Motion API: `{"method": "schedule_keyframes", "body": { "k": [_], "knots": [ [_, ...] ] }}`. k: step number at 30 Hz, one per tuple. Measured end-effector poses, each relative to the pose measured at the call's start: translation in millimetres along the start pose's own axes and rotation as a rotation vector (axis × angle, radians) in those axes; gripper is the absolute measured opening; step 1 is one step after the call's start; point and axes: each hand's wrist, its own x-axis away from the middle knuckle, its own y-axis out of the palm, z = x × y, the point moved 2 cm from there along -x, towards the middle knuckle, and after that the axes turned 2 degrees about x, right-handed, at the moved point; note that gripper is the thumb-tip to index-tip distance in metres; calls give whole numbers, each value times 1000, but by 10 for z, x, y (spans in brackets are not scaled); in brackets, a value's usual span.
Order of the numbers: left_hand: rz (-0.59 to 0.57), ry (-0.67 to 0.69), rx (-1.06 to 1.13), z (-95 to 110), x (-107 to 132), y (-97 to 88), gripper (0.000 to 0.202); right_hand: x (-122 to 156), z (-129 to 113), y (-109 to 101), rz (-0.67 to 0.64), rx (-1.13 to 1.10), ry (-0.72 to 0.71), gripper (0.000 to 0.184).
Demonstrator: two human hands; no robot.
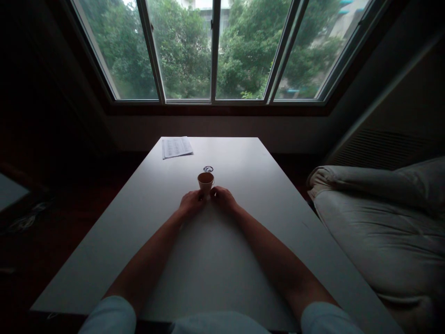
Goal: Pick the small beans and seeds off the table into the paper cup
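Observation:
A small light-coloured cup [206, 181] with a brown inside stands on the white table [208, 260] in front of me. It looks upright, and a handle shows at its right side. My left hand [192, 202] is closed at the lower left of the cup, its fingertips against the cup wall. From the other side, my right hand [224, 198] pinches with curled fingers at the cup's lower right, just under the handle. The fingertips are small and dark, so the exact contact is hard to see. Right behind the cup lies a dark-rimmed round object [208, 169].
Printed paper sheets [177, 147] lie at the table's far left corner. To the right of the table is a grey padded seat [378, 227]. A wide window [213, 51] is beyond the far edge. Cables [26, 220] lie on the dark floor at left.

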Motion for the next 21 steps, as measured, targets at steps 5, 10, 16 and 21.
{"method": "schedule_keyframes", "body": {
  "k": [5, 10, 16, 21],
  "knots": [
    [-74, 83, 24, -22, -13, -48, 28, 0, 29, 22, 11, -45, -13, 15],
    [-106, 150, 40, -52, -16, -70, 21, -11, 101, 51, 32, -92, -13, 19],
    [-81, 178, 43, -81, -37, -39, 17, -14, 180, 60, 94, -149, -7, 27],
    [-76, 163, 15, -90, -38, -32, 20, -48, 266, 82, 134, -170, 16, 24]
  ]
}}
